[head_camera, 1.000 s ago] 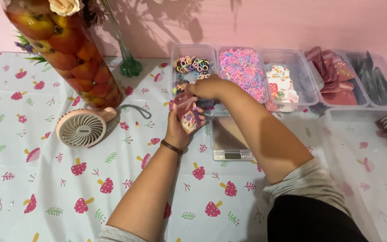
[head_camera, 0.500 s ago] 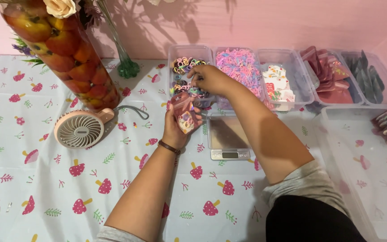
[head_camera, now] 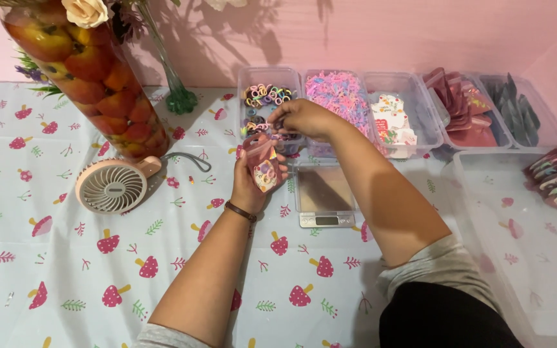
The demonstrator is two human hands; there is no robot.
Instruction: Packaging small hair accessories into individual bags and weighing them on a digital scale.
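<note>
Pink wall stands behind our worktop, which is covered with a white cloth printed with red mushrooms. Our left hand grips a small pink pouch upright, just in front of the row of clear boxes at the far side. Our right hand reaches over the clear box of small hair ties, with the fingertips pinched on what seems to be a few ties; it is too small to tell for sure. Just right of the pouch lies a small scale. On the left we see a little hand fan and a tall vase filled with fruit.

We think some ties could slip from the pinch and fall on the cloth, because they are tiny and the pouch mouth is narrow. Also the pouch could tilt in the left hand and spill.
</note>
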